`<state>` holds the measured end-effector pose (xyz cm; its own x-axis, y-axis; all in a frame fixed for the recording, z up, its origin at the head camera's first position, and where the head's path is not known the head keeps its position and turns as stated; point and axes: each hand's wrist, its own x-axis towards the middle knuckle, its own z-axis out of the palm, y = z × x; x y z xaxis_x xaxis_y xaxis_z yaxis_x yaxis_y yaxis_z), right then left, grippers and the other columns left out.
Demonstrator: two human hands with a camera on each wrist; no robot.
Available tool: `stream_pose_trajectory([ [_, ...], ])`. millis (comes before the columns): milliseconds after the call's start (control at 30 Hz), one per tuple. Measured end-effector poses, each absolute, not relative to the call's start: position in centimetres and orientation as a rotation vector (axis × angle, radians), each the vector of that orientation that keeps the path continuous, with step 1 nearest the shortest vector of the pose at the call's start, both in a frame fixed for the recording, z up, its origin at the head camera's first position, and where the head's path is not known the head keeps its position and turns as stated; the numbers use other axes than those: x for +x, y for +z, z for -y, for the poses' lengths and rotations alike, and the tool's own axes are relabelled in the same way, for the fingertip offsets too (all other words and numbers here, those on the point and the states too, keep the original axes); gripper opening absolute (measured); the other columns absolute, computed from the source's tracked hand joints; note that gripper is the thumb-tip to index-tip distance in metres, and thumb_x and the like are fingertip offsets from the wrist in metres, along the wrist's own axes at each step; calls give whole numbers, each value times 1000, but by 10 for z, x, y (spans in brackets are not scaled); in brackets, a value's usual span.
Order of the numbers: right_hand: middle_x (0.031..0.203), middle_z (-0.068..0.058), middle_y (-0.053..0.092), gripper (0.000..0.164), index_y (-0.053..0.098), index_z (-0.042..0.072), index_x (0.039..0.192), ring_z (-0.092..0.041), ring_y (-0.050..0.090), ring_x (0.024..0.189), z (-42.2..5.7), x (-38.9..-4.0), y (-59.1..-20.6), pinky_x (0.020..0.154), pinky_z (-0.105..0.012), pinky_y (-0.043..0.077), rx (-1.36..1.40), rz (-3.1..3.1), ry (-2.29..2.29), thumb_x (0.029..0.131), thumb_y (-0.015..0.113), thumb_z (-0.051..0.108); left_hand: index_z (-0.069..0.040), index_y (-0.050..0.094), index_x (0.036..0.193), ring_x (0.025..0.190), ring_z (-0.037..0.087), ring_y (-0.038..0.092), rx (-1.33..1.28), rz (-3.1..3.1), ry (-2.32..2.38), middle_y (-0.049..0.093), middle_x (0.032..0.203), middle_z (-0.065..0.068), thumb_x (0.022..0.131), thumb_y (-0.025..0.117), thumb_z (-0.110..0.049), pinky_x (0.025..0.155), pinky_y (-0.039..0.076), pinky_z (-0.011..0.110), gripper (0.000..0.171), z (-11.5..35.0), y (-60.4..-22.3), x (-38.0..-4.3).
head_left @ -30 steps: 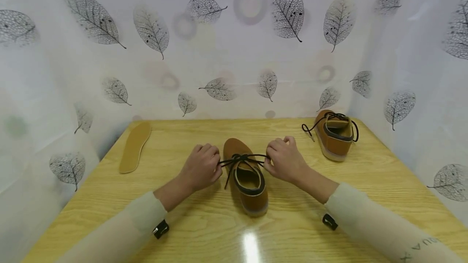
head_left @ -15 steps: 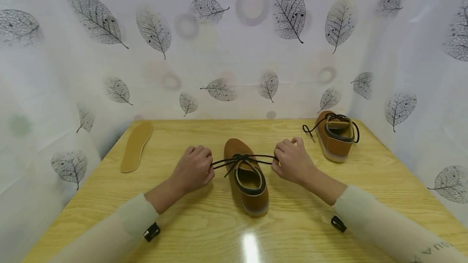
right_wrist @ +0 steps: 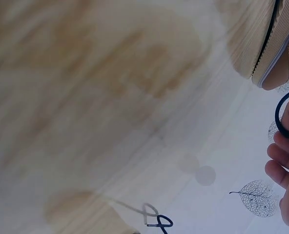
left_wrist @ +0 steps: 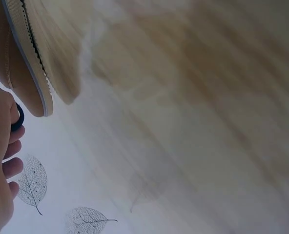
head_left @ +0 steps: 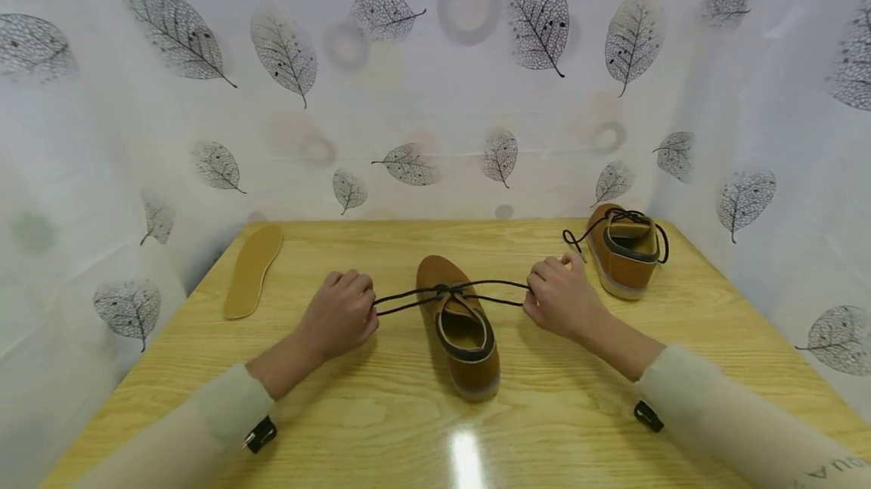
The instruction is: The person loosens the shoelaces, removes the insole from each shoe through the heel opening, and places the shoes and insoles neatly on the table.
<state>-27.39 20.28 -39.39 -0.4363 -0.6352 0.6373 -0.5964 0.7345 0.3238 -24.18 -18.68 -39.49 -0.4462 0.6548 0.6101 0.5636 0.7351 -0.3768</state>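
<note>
A brown shoe (head_left: 475, 379) stands upright on the wooden table, toe pointing away from me. Its black shoelace (head_left: 491, 283) is stretched sideways over the knot, two strands running to each side. On the left, my left hand (head_left: 340, 314) grips the strands with curled fingers; in the left wrist view a dark lace loop (left_wrist: 20, 117) bends round by the thumb. My right hand (head_left: 563, 296) pinches the strands opposite, and a lace curve (right_wrist: 279, 114) comes out of its fingers in the right wrist view. Both hands are apart from the shoe.
A second brown shoe (head_left: 624, 277) with a black lace tied on it stands at the back right. A tan insole (head_left: 252, 273) lies at the back left. A leaf-patterned curtain (head_left: 435, 96) encloses the table (head_left: 381, 428) at the back and sides.
My hands have moved apart, left hand leftward and right hand rightward, drawing out longer strands. A short lace end that hung beside the shoe opening has gone from sight. The shoe stays put.
</note>
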Motion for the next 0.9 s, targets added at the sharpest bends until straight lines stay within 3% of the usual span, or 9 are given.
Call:
stream_pose_trajectory([
  [367, 77, -8, 63, 13, 54, 12, 64, -27, 56, 74, -233, -271, -393, 77, -54, 38, 870, 2208, -34, 73, 62, 9, -5, 65, 71, 79, 28, 58, -864, 2240, 215, 64, 87, 9, 75, 71, -16, 71, 46, 42, 13, 223, -401, -236],
  [600, 75, 0, 57, 20, 54, 17, 67, -22, 52, 75, -259, -264, -386, 81, -55, 33, 658, 2498, -32, 81, 69, 18, -5, 64, 70, 77, 29, 57, -827, 2234, 193, 63, 86, 10, 75, 67, -13, 65, 43, 41, 10, 251, -401, -233],
  [767, 72, 2, 57, 19, 56, 18, 67, -23, 53, 75, -278, -265, -386, 82, -59, 32, 510, 2671, 23, 86, 60, 19, -5, 64, 70, 77, 29, 56, -815, 2266, 178, 62, 87, 11, 75, 65, -13, 63, 41, 40, 10, 266, -400, -229],
  [900, 74, 1, 59, 14, 59, 16, 76, -22, 53, 73, -290, -265, -385, 79, -59, 28, 421, 2805, 140, 90, 59, 20, -4, 63, 73, 77, 29, 55, -803, 2288, 145, 61, 86, 11, 75, 65, -14, 63, 40, 40, 10, 278, -402, -225],
])
